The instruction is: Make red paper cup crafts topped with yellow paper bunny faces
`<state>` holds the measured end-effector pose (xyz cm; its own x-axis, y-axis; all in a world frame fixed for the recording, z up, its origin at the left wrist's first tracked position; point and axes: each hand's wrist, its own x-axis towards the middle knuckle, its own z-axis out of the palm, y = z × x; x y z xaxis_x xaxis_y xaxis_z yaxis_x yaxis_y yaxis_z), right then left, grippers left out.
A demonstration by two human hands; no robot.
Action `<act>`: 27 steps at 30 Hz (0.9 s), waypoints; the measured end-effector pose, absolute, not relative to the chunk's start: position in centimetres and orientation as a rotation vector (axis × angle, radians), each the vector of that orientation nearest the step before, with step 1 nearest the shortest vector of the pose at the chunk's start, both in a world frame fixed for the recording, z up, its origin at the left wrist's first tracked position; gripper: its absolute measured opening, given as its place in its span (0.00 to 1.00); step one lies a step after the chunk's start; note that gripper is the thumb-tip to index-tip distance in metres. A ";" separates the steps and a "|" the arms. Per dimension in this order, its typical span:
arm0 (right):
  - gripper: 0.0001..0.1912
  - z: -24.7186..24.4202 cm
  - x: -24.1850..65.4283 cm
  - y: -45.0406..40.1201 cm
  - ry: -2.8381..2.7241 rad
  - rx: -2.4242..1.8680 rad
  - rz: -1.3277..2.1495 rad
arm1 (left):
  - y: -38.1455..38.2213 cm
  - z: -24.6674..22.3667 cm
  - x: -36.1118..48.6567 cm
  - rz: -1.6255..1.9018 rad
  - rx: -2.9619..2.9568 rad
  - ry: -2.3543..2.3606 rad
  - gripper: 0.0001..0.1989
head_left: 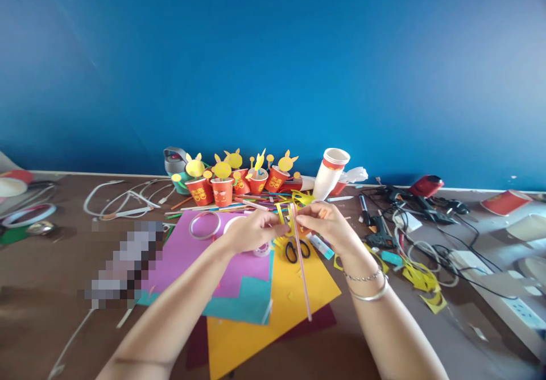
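Note:
Both my hands meet over the middle of the table. My right hand [322,223] pinches a pale pink drinking straw [303,275] near its top, and the straw hangs down at a slight tilt. Thumb and fingers of my left hand [258,231] close together at a narrow yellow paper strip [280,214]; the exact grip is partly hidden. Just below the fingertips lie black-handled scissors [292,251] on a yellow-orange sheet [277,334]. A roll of clear tape [262,250] sits partly behind my left wrist, beside a purple sheet [183,260].
Red paper cups [222,193] with yellow paper figures stand along the blue wall. Behind my right hand leans a stack of white cups [328,175]. Loose straws [251,201] lie before the cups. A glue gun [379,232], cables and a power strip [507,294] occupy the right.

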<state>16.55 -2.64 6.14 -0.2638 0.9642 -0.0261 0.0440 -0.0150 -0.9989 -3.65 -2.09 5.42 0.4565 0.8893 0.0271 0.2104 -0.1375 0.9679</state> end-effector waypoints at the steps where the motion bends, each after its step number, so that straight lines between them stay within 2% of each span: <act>1: 0.11 6.2 16.7 -2.6 -1.409 -1.119 1.400 | -2.0 5.4 -3.7 0.765 1.632 0.922 0.13; 4: 0.11 6.2 16.8 -2.5 -1.372 -1.073 1.407 | -1.8 5.6 -3.6 0.736 1.618 0.827 0.16; 9: 0.11 6.3 16.8 -2.5 -1.351 -1.011 1.414 | -2.0 6.1 -2.9 0.750 1.511 0.811 0.15; 14: 0.24 6.5 16.6 -2.5 -1.167 -0.897 1.480 | -2.1 6.1 -2.2 0.994 1.310 0.883 0.19; 19: 0.12 6.2 15.8 -2.6 -1.214 -0.969 1.246 | -2.1 5.7 -2.0 1.069 1.191 0.865 0.20; 27: 0.14 6.4 16.4 -2.7 -1.616 -0.918 1.260 | -2.6 5.7 -1.2 1.088 1.049 0.798 0.18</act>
